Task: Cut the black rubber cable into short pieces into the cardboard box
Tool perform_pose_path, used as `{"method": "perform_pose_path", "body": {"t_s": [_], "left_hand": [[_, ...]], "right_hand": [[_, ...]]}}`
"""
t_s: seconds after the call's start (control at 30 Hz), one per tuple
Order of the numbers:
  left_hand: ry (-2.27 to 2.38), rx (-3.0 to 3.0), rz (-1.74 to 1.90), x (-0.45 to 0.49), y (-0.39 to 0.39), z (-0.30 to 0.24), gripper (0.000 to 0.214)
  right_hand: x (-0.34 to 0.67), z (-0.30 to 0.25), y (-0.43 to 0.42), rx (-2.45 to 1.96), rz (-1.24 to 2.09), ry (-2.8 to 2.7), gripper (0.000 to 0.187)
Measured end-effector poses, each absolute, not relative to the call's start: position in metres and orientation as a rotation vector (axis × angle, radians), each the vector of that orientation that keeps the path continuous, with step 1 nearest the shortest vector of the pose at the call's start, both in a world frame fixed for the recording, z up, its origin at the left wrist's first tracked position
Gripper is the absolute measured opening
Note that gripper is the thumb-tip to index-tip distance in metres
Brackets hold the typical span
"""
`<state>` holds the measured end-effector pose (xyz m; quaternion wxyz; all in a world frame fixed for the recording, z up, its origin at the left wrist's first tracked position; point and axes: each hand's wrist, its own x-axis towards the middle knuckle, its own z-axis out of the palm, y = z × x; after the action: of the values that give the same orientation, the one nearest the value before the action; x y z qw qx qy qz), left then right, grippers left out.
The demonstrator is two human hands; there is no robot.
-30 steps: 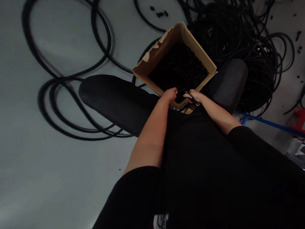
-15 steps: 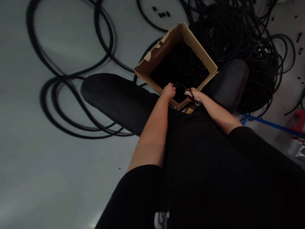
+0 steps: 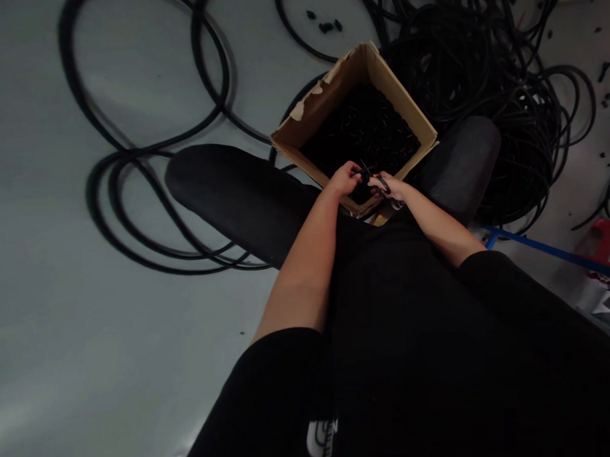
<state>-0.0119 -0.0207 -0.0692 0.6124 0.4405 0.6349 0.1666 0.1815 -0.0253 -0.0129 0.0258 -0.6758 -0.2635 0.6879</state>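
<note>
Holding: your left hand (image 3: 344,178) is closed, its fingers curled around a short black piece (image 3: 364,172) whose thin tip sticks up past the thumb. It's too small to tell exactly what it is.

Right hand: your right hand (image 3: 394,189) is clenched on a black looped tool (image 3: 382,184), close beside the left hand. The exact tool is too small to tell, and so is whether it touches the short black piece.

Box: a cardboard box (image 3: 400,98) sits on the gray floor (image 3: 114,368) between your knees, with your hands just over its near corner. Its upper-left wall has torn, peeling paper, and it's filled with small black pieces (image 3: 361,130).

Legs: your left knee (image 3: 208,185) and right knee (image 3: 462,156), both in black, lie on either side of the box — the right one is just beside a big tangled coil of black cable (image 3: 459,56).

Floor: a loose black cable (image 3: 223,65) runs in wide loops to your left. Black bits (image 3: 326,27) lie beyond the box, well apart from your hands.

Far right: a blue strip (image 3: 551,253) crosses the floor near a red object (image 3: 608,238) — too cut off at the edge to name.
</note>
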Motion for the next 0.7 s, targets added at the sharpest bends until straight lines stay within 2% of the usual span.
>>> {"method": "perform_pose_path", "body": {"t_s": [0.07,0.23,0.53,0.7], "left_hand": [[1.510,1.003,0.357,-0.011,-0.019,-0.072,0.024],[1.554,1.020,0.406,-0.012,-0.017,-0.080,0.023],[1.648,1.024,0.279,-0.011,-0.020,-0.087,0.022],[1.675,1.063,0.260,-0.012,-0.020,-0.087,0.022]], "right_hand": [[0.182,-0.018,-0.025,-2.083,2.115,-0.830,0.032],[0.183,-0.028,-0.026,-2.012,2.074,-0.853,0.045],[0.178,-0.024,-0.029,-2.086,1.994,-0.996,0.055],[0.177,-0.023,-0.032,-2.097,1.971,-1.050,0.048]]}}
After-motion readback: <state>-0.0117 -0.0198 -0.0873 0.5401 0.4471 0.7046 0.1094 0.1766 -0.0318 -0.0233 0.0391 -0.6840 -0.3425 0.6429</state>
